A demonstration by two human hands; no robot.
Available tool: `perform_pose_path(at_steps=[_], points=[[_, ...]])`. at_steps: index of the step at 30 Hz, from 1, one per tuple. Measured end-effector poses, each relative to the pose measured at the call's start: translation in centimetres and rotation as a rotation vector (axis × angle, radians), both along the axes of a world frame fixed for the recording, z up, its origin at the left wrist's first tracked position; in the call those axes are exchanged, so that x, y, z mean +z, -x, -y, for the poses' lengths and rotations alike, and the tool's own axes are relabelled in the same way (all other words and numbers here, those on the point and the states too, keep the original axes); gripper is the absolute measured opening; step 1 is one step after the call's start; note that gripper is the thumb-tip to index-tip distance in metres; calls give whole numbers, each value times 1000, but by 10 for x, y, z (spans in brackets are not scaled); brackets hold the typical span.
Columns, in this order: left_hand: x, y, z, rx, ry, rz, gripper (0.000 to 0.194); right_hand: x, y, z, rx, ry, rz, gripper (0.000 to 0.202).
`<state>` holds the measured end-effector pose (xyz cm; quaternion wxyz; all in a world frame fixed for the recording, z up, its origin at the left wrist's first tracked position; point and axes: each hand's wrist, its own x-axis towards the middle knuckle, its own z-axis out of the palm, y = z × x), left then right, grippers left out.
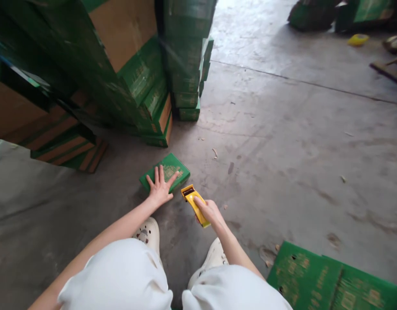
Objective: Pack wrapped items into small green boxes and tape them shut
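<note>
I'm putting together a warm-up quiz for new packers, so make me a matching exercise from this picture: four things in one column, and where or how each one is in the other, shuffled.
Things
1. Left hand
2. Right hand
3. Pale shoes
4. Small yellow object

Place or state
A. Partly hidden by the white trousers
B. Closed around the yellow tool
C. On the floor, near the picture's upper right corner
D. Fingers spread on the green box

Right pairs: 1-D, 2-B, 3-A, 4-C
</note>
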<state>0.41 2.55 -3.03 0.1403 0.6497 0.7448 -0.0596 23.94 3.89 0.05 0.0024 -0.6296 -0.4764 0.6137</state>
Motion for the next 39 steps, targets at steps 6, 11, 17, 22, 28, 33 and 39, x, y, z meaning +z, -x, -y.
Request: perform_pose_path(at_steps=[6,11,17,22,28,33,39], points=[[-11,10,26,-57,-139,116,87,-6,-15,-14,-98,15,-61,56],[-10,33,54,214,-264,177,64,-4,-19,-33,-166,-129,4,64],[-15,27,47,328,-305,251,78,4,-13,-33,-162,-95,-34,61],[-22,36,28,270,-344,406,77,5,-12,-35,-121,-127,-17,62],[-19,55,39,366,-403,511,62,14,-14,-32,-138,-139,-20,61],[-9,115,63,521,-482,387,53,-4,-19,-29,-142,-88,-22,66],[22,226,55,729,-502,113,51,5,-12,-25,-64,-102,7,64]])
